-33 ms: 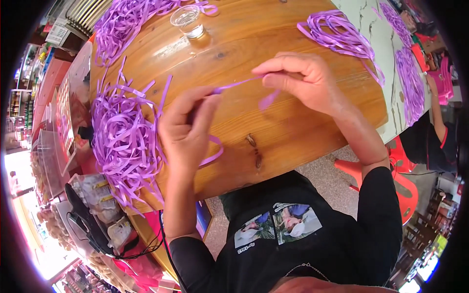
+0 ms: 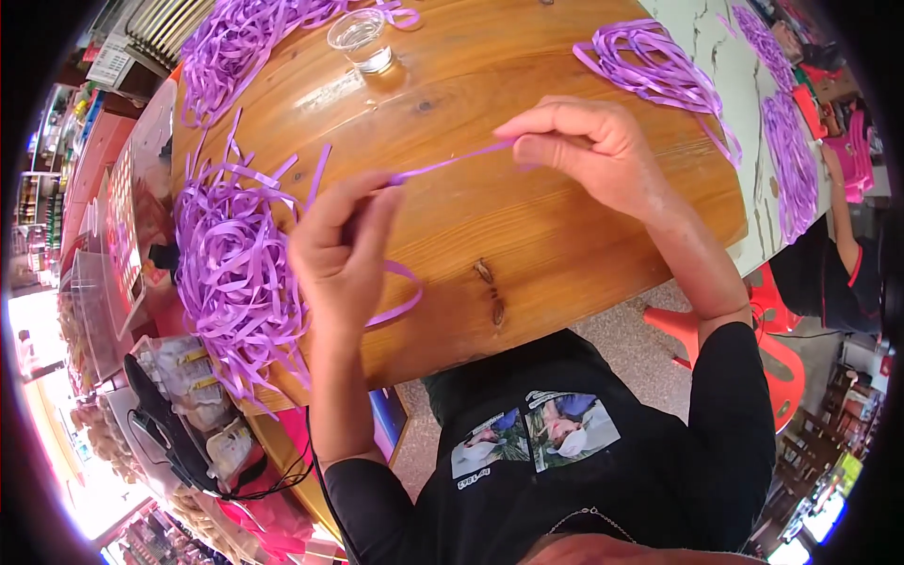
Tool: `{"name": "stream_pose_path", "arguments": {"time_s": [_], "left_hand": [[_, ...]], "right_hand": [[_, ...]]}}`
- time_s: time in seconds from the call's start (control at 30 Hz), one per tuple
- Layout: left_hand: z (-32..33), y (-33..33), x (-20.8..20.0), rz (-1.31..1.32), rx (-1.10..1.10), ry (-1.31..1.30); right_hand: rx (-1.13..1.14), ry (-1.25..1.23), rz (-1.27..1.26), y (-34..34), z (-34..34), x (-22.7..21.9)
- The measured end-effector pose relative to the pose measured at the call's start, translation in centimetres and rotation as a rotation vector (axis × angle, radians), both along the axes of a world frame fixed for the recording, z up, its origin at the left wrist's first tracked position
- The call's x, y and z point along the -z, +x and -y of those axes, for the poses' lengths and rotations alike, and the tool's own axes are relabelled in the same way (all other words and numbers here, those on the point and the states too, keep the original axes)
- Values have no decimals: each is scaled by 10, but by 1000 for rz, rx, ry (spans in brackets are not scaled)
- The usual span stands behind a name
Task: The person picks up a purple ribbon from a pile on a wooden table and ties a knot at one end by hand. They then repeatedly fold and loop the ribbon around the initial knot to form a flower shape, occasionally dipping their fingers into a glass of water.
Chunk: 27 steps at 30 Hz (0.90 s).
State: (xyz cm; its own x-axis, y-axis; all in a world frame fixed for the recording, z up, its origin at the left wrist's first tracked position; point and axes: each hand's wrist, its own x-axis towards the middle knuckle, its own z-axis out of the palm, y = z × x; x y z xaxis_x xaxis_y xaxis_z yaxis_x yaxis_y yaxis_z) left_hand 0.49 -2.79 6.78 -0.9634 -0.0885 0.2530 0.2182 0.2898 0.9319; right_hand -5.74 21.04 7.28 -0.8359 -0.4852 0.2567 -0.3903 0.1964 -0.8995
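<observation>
A narrow purple ribbon [image 2: 450, 164] is stretched between my two hands above the wooden table. My left hand [image 2: 341, 240] pinches one part of it between thumb and fingers, and a loop of ribbon [image 2: 414, 287] hangs out below that hand. The other end sits between the thumb and fingers of my right hand [image 2: 589, 151], held a little farther from me. Beside my left hand lies a big tangled heap of purple ribbon [image 2: 235, 254].
A clear plastic cup [image 2: 363, 42] holding clear liquid stands toward the far edge of the wooden table [image 2: 546, 254]. More ribbon heaps [image 2: 250, 38] lie far left, with a looped ribbon bundle [image 2: 654, 66] far right. A co-worker's arm [image 2: 841, 212] shows beyond the marble-patterned surface [image 2: 749, 202].
My left hand has moved left, and my right hand slightly right, so the hands are farther apart. The purple tail that dangled under my right hand has gone from view.
</observation>
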Motion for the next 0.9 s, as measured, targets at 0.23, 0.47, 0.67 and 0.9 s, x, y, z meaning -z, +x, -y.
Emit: {"name": "stream_pose_path", "arguments": {"time_s": [0.23, 0.47, 0.67, 0.9], "left_hand": [[21, -11, -2, -355, -390, -1273], [-45, -23, 23, 222, 154, 386], [-43, -28, 23, 531, 375, 614], [-48, -24, 14, 365, 177, 422]], "right_hand": [[-21, 28, -85, -4, 13, 12], [8, 148, -729, -1, 16, 16], [71, 204, -905, -4, 9, 19], [30, 144, -615, -9, 5, 16]]}}
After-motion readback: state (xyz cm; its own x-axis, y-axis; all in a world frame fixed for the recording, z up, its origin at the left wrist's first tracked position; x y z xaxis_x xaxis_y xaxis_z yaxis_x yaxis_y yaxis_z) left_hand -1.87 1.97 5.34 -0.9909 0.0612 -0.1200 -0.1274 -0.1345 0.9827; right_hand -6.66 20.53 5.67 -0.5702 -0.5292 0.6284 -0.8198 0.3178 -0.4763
